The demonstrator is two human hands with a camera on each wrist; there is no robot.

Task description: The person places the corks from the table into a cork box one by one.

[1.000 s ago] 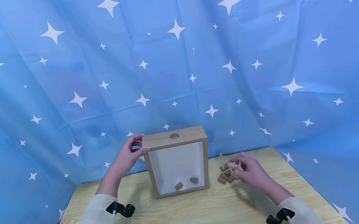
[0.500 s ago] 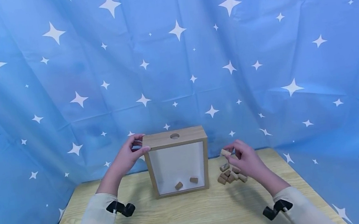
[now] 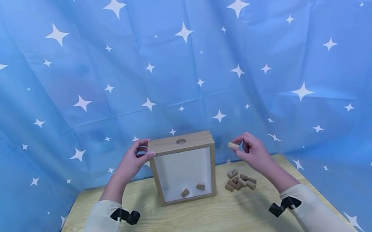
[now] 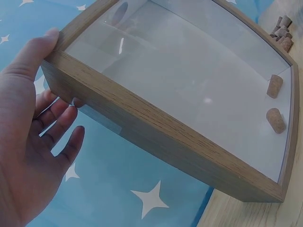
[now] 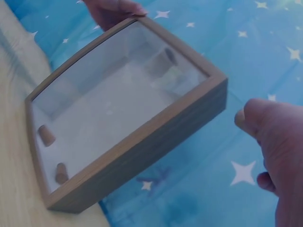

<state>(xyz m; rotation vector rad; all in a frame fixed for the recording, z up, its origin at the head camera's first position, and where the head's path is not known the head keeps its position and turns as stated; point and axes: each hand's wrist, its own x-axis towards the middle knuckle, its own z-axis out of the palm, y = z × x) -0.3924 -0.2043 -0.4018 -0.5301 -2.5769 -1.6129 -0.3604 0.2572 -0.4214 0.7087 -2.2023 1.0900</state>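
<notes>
A wooden shadow box (image 3: 184, 172) with a clear front and a round hole (image 3: 180, 141) in its top stands upright on the table. Two corks (image 4: 275, 86) lie at the bottom inside it. My left hand (image 3: 131, 162) grips the box's upper left corner, thumb at the front and fingers behind. To the right of the box, above the table, my right hand (image 3: 254, 153) pinches a cork (image 3: 233, 145) between thumb and fingers. Below that hand lies a pile of several corks (image 3: 241, 182). In the right wrist view the held cork (image 5: 241, 122) is mostly covered by the thumb.
The light wooden table (image 3: 188, 228) bears the box and the cork pile. A blue curtain (image 3: 179, 73) with white stars hangs right behind the table and along both sides. Black camera mounts (image 3: 125, 216) sit on both wrists.
My right hand has picked a cork from the pile and lifted it up, close to the height of the box's top. The left hand and the box have stayed in place.
</notes>
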